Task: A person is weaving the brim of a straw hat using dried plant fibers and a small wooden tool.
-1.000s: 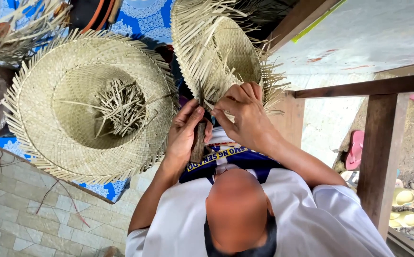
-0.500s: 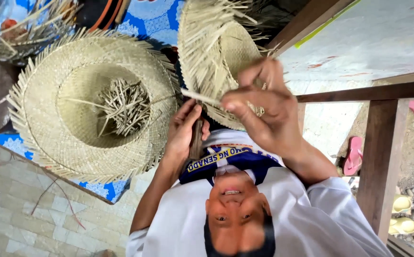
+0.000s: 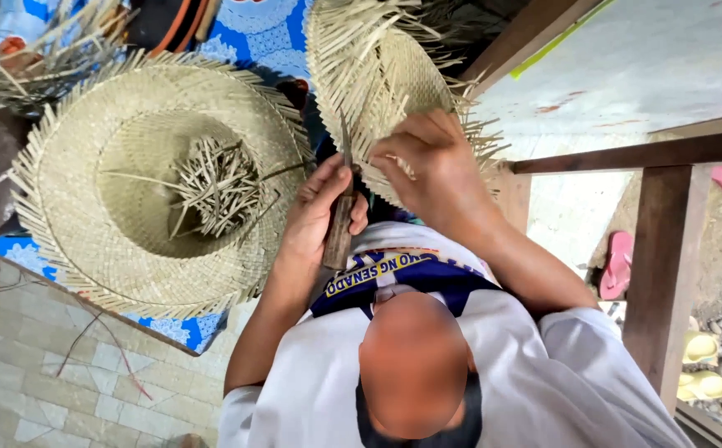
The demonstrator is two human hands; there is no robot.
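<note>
My left hand (image 3: 315, 220) grips a knife (image 3: 340, 236) by its wooden handle, with the thin blade pointing up into the loose fringe of a woven straw hat (image 3: 394, 66). My right hand (image 3: 431, 166) is closed on several fringe strands at that hat's near edge, right beside the blade. The hat stands tilted over my lap, its unfinished brim bristling with straw ends.
A larger straw hat (image 3: 129, 182) lies crown-down at the left with cut straw pieces (image 3: 216, 178) heaped inside, on a blue patterned cloth (image 3: 261, 33). Tiled floor (image 3: 29, 365) is at the lower left. A wooden post (image 3: 664, 265) and pink sandals (image 3: 618, 265) are on the right.
My right hand, lifted and pulling a strand half a second ago, has dropped back onto the hat's fringe. The knife blade now stands upright against the strands.
</note>
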